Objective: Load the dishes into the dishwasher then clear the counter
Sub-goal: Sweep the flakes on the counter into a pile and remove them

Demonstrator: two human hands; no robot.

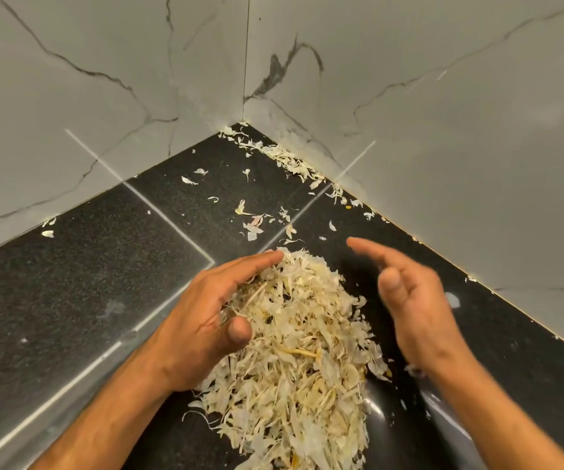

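Two marbled grey walls (443, 113), veined in dark lines, meeting at a corner in the upper middle of the view. Below them, a black speckled counter (70, 283), glossy, running into that corner, crossed by pale reflected streaks.

On the counter, in the lower middle, one large heap of dry, pale peelings (301, 351), papery and cream to yellowish; what they were peeled from, impossible to tell. Long axis of the heap running from the bottom edge of the view up toward the corner, narrow end pointing at the corner, broad end nearest the camera and cut off by the frame.

Left hand (206, 320) resting against the left flank of the heap, fingers (260, 261) extended along its upper left edge, thumb bent inward onto the peelings; cupped and loosely spread, not clenched on anything. Right hand (412, 300) just to the right of the heap, raised on edge, palm turned toward it, fingers spread and slightly curled, blurred; apart from the heap at the fingertips, contact lower down impossible to tell. Bare forearms entering from the bottom corners.

A thinner drift of peelings (287, 157) lying along the foot of the right wall, from the corner outward. Scattered single flakes (253, 225) on the open counter between the corner and the heap, a couple more by the left wall (48, 233).
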